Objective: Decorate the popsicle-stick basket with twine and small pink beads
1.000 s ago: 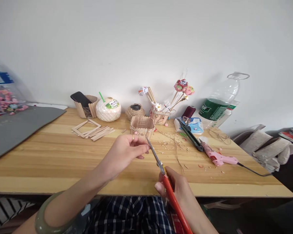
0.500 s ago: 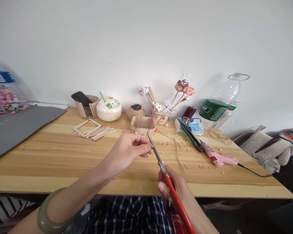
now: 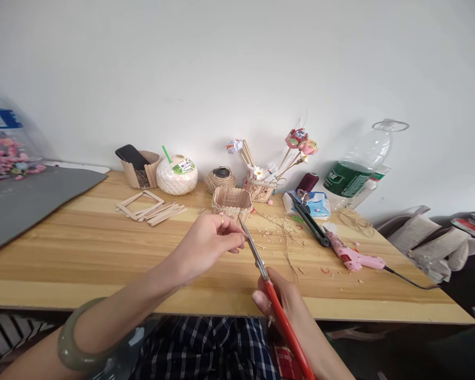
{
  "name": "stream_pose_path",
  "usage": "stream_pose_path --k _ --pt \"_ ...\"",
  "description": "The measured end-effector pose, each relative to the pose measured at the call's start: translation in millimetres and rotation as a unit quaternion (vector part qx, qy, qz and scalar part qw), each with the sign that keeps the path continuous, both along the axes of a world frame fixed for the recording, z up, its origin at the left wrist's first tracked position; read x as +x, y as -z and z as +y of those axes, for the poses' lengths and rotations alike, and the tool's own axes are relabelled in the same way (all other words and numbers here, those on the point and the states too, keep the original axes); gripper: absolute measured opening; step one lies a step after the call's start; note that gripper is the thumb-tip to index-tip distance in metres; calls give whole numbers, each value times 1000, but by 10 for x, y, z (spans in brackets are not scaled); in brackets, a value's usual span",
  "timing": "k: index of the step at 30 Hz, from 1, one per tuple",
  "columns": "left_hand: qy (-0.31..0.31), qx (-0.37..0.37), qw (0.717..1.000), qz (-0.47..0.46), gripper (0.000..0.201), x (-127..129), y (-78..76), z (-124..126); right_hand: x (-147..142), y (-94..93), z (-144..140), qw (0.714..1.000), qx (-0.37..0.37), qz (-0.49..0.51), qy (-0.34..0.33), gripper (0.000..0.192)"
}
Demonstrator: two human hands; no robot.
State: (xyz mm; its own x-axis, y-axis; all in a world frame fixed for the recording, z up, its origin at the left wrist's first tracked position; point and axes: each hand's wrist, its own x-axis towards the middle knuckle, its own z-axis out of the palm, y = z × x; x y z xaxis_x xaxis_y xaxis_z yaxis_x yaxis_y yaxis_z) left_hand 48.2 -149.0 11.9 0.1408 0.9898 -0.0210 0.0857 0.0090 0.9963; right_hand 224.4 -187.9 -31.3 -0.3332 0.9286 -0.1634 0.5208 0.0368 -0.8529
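Observation:
My right hand (image 3: 287, 301) grips red-handled scissors (image 3: 267, 285) whose blades point up and left toward my left fingertips. My left hand (image 3: 208, 243) is pinched shut on something small at the blade tips; the piece is too small to identify. A ring is on a left finger and a green bangle (image 3: 69, 343) on that wrist. Just behind my left hand stands a small box of craft sticks (image 3: 231, 203). Both hands hover over the wooden table (image 3: 83, 253).
Loose craft sticks and a stick frame (image 3: 148, 208) lie at back left, beside a stick holder with a phone (image 3: 136, 166) and a coconut drink (image 3: 177, 177). Twine ball (image 3: 220, 179), paper flowers (image 3: 296, 142), pink glue gun (image 3: 354, 257), black tool (image 3: 309, 221), plastic bottle (image 3: 354, 171), grey mat (image 3: 19, 203).
Both hands and the scissors stay almost in place; the view has shifted slightly. The scissor blades remain at my left fingertips.

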Motion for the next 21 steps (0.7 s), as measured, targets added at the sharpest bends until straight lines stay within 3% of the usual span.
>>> stream_pose_path --k 21 --pt "-4 -5 1000 -5 6 0 50 41 10 140 65 999 12 -11 36 45"
